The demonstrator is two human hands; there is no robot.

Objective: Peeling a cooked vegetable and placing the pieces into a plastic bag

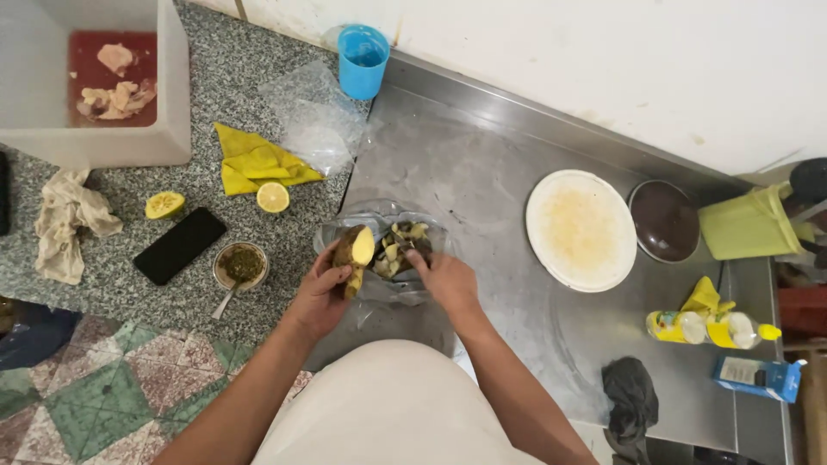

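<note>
Our left hand point(320, 293) grips a half-peeled potato point(353, 256), long axis tilted up and away, near the steel counter's point(482, 164) front-left edge. Just right of it, our right hand point(444, 277) is curled closed over the peel-filled clear bag point(388, 226); what it holds we cannot tell.

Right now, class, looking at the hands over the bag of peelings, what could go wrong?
1. The left hand grips a half-peeled potato close to the right hand; if a blade is hidden there, fingers might get nicked.
2. The clear bag of peels looks floppy and may spill onto the steel counter.
3. The phone beside the cut lemons could get splashed.
</note>
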